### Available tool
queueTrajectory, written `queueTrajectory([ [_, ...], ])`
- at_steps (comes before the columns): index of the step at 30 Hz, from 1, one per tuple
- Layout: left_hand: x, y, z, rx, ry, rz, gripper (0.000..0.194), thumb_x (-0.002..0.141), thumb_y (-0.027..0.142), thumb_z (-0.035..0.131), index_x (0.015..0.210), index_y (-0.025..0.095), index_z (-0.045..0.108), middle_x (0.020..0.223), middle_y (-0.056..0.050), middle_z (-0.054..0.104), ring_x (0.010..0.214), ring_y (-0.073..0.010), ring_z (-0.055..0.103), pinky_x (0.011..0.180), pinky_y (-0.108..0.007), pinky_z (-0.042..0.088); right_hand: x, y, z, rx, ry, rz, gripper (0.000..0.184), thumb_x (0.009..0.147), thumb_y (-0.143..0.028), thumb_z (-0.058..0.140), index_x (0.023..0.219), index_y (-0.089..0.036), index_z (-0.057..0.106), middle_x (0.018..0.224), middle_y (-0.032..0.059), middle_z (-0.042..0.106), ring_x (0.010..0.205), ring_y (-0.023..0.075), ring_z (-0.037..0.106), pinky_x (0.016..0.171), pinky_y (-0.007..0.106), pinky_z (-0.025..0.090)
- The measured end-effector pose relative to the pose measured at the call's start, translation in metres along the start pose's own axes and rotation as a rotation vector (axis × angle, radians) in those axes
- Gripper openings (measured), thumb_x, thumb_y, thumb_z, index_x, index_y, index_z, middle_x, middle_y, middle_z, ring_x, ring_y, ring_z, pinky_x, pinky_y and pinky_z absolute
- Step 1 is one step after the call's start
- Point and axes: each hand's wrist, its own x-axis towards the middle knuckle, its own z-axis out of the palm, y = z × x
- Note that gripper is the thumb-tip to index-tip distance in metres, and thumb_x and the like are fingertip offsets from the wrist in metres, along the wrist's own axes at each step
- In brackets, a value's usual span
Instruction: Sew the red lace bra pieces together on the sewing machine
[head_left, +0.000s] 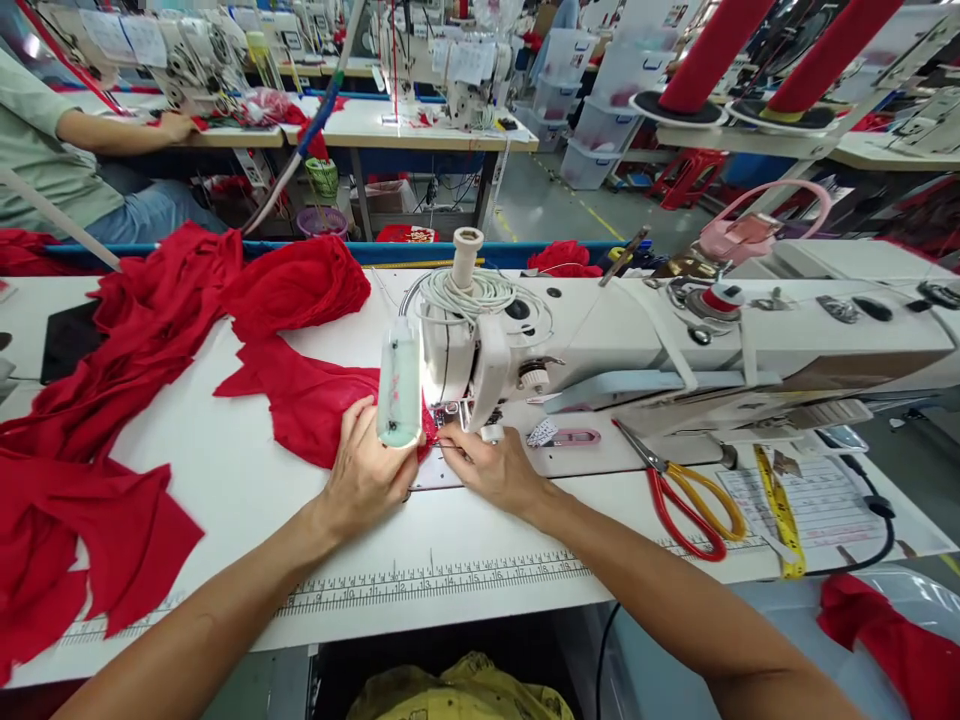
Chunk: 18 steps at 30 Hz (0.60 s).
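Observation:
My left hand (367, 470) lies flat, fingers pressed on the red fabric (315, 400) just left of the needle of the white sewing machine (480, 350). My right hand (495, 465) rests on the machine bed right of the presser foot, its fingers pinched at the fabric's edge under the foot. The red fabric runs back and left over the white table (247, 490) into a loose heap (165, 310). A small lamp on the machine (399, 385) hides part of my left fingers.
Red-and-yellow scissors (686, 495), a yellow measuring tape (780, 515) and a pink clipper (574, 437) lie right of the needle. More red pieces (82, 540) pile at the left. A printed ruler (420, 580) lines the front edge. A person (67, 150) works at the back left.

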Motion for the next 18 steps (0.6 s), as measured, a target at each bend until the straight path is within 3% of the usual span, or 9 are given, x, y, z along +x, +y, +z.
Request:
queueTrajectory([
  [4, -0.005, 0.009, 0.004, 0.194, 0.061, 0.076, 0.015, 0.089, 0.027, 0.060, 0.079, 0.018, 0.067, 0.095, -0.010, 0.064, 0.090, -0.0265, 0.058, 0.094, -0.058, 0.045, 0.001, 0.003, -0.003, 0.056, 0.022, -0.012, 0.022, 0.096, -0.020, 0.049, 0.086, -0.021, 0.069, 0.064, -0.0036, 0.064, 0.058, 0.0098, 0.052, 0.058, 0.024, 0.032],
  [8, -0.006, 0.008, 0.013, 0.284, 0.120, 0.093, 0.010, 0.090, 0.023, 0.062, 0.093, 0.018, 0.070, 0.093, -0.009, 0.065, 0.095, -0.0283, 0.059, 0.095, -0.061, 0.044, 0.002, 0.005, -0.001, 0.051, 0.066, -0.027, 0.024, 0.094, -0.020, 0.049, 0.082, -0.021, 0.070, 0.057, -0.0044, 0.058, 0.053, 0.0099, 0.047, 0.056, 0.024, 0.031],
  [12, -0.007, 0.004, 0.019, 0.211, 0.139, 0.131, 0.019, 0.089, 0.008, 0.059, 0.098, 0.021, 0.069, 0.097, -0.008, 0.065, 0.098, -0.0256, 0.059, 0.099, -0.061, 0.043, 0.001, 0.005, 0.000, 0.067, 0.079, -0.034, 0.024, 0.095, -0.020, 0.049, 0.085, -0.020, 0.070, 0.058, -0.0044, 0.059, 0.054, 0.0097, 0.049, 0.057, 0.023, 0.033],
  [18, -0.007, 0.001, 0.017, 0.036, 0.057, 0.097, 0.020, 0.092, 0.015, 0.056, 0.108, 0.021, 0.067, 0.115, -0.011, 0.065, 0.112, -0.0289, 0.058, 0.106, -0.068, 0.037, -0.001, 0.003, -0.005, 0.043, 0.071, -0.070, 0.019, 0.098, -0.023, 0.049, 0.098, -0.020, 0.068, 0.067, -0.0035, 0.066, 0.059, 0.0097, 0.055, 0.055, 0.024, 0.031],
])
